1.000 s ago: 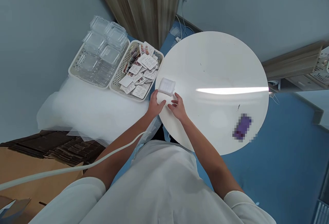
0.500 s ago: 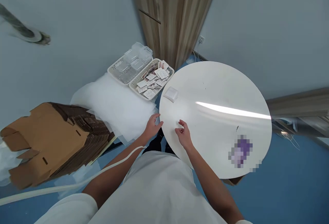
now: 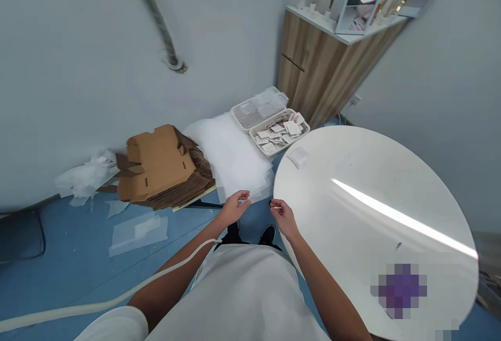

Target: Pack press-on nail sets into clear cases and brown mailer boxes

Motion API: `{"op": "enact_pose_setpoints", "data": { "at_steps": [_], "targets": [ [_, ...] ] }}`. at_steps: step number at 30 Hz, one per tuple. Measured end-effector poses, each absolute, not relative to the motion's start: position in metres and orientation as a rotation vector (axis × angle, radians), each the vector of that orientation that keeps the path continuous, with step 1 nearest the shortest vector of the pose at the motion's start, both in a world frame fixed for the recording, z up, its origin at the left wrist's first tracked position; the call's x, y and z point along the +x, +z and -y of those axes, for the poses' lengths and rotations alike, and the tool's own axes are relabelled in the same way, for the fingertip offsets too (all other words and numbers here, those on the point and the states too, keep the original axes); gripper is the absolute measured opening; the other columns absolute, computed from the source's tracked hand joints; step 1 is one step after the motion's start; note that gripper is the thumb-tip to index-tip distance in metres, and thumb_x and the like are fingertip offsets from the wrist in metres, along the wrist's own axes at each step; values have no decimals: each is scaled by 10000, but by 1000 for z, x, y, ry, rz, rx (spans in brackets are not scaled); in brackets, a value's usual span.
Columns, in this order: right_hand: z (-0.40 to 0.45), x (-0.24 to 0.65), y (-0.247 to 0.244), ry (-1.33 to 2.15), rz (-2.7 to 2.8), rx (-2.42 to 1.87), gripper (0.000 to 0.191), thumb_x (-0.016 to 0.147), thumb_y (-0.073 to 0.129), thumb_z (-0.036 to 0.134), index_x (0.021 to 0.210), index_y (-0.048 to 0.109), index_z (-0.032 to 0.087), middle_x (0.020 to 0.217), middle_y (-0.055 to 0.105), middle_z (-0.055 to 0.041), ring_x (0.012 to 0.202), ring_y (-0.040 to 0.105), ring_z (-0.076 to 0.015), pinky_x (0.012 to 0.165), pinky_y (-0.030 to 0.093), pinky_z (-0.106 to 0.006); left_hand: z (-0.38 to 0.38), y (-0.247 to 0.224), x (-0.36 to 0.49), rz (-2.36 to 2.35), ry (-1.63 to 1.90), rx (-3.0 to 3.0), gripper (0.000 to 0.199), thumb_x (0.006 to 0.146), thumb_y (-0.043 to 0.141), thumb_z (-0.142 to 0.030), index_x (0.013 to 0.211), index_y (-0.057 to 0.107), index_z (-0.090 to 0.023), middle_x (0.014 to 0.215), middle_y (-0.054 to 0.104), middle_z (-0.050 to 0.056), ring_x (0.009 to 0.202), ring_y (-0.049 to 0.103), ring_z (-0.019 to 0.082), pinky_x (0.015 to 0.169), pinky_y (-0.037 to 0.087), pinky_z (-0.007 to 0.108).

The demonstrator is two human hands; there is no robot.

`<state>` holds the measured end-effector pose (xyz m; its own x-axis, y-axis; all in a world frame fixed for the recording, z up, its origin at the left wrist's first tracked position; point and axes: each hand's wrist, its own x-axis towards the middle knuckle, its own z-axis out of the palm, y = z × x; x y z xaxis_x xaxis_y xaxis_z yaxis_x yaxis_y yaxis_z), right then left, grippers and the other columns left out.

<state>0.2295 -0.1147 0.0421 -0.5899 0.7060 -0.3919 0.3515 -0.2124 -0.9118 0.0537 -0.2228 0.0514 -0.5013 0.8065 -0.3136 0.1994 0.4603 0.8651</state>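
The person's left hand (image 3: 236, 208) hangs before the near edge of a stack of white translucent sheets (image 3: 238, 150), fingers parted and bare. The right hand (image 3: 285, 219) is at the rim of a round white desk (image 3: 344, 236); its fingers curl loosely, and whether they meet the thumb one cannot tell. A pixelated purple item (image 3: 405, 284) lies on the desk's near right part. Left of the sheets sits a pile of flattened cardboard boxes (image 3: 160, 158). Farther off, a small white packet (image 3: 298, 157) lies near the desk's left edge. Beyond the sheets, one basket (image 3: 259, 145) holds printed cards (image 3: 291, 128), another (image 3: 240, 119) clear plastic boxes (image 3: 270, 102). Behind stands a wood-grain cabinet (image 3: 313, 69).
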Motion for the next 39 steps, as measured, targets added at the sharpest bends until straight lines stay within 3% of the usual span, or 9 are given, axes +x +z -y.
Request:
{"op": "enact_pose_setpoints", "data": {
  "at_steps": [13,18,24,30,39],
  "targets": [
    [176,80,57,1787,2244,-889,350,750,492,400,1027,557,196,979,605,-87,781,582,-180,685,491,-336,364,88,-61,-2445,960,1077,359,807,422,-387,1119,537,-250,1159,539,81,1104,469,253,894,412,403],
    [197,15,73,1250,2556,-743,426,783,445,336,1183,465,192,1081,535,-102,907,538,-204,749,463,-362,402,85,-107,-2641,832,1040,361,796,436,-359,1129,528,-252,1145,540,90,1092,453,281,911,347,458],
    [202,-53,95,574,2847,-672,484,781,474,296,1248,403,188,1039,516,-112,949,491,-238,768,413,-357,408,86,-138,-2657,834,1019,370,805,423,-418,1102,539,-230,1156,526,117,1084,443,300,915,300,464],
    [189,-94,98,245,2995,-748,425,762,528,293,1171,451,207,981,545,-106,865,539,-235,648,386,-312,402,80,-147,-2634,850,841,401,805,400,-486,1061,556,-219,1134,537,120,1066,460,299,909,291,448],
    [174,-116,104,297,3221,-773,201,778,470,246,970,474,188,865,593,-93,750,579,-224,582,344,-292,388,86,-146,-2714,641,794,468,774,425,-532,1080,544,-198,1030,577,134,1010,490,309,946,208,478]
  ]
}}
